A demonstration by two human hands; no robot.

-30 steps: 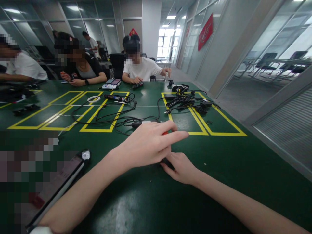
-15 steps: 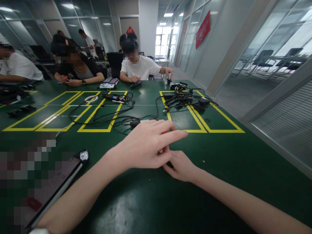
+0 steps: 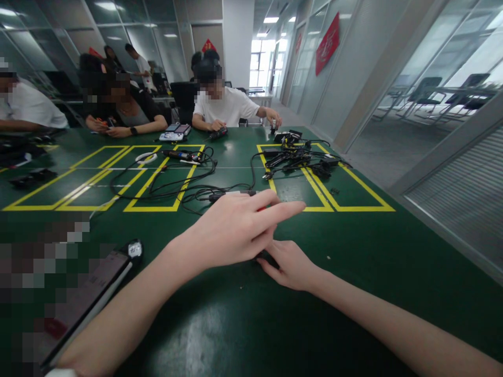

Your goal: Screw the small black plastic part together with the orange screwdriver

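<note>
My left hand point(image 3: 231, 230) hovers over the green table point(image 3: 353, 272) with its index finger stretched out to the right; a small red-tipped thing shows under its fingers. My right hand point(image 3: 291, 264) lies just below and behind it, fingers curled on a small dark object point(image 3: 266, 257) on the table that is mostly hidden by my left hand. What the left fingers grip cannot be made out clearly.
Black cables point(image 3: 173, 183) sprawl across yellow-taped boxes point(image 3: 157, 183) ahead, and a pile of dark adapters point(image 3: 302, 157) lies at the right box. A phone point(image 3: 94, 293) lies at my lower left. Other people sit across the table, handling devices. A glass wall runs along the right.
Both hands stay almost in place; my left hand shifted slightly and the small red part beneath it is now less visible.
</note>
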